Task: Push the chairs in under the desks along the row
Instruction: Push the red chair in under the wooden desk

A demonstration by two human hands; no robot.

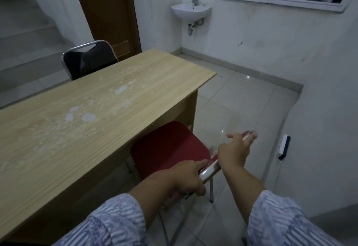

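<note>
A red padded chair (166, 145) with a chrome frame stands at the near side of a light wooden desk (100, 106), its seat partly under the desk top. My left hand (188, 178) grips the near end of the chair's chrome backrest bar. My right hand (235, 150) holds the far end of the same bar, fingers laid over it. A black chair (89, 59) with a chrome frame stands at the desk's far side, its backrest showing above the desk edge.
A white wall (271, 38) runs along the right with a socket box (284, 147) low down. A wash basin (190, 11) hangs in the far corner beside a brown door (108, 13). Tiled floor (242, 100) lies right of the desk.
</note>
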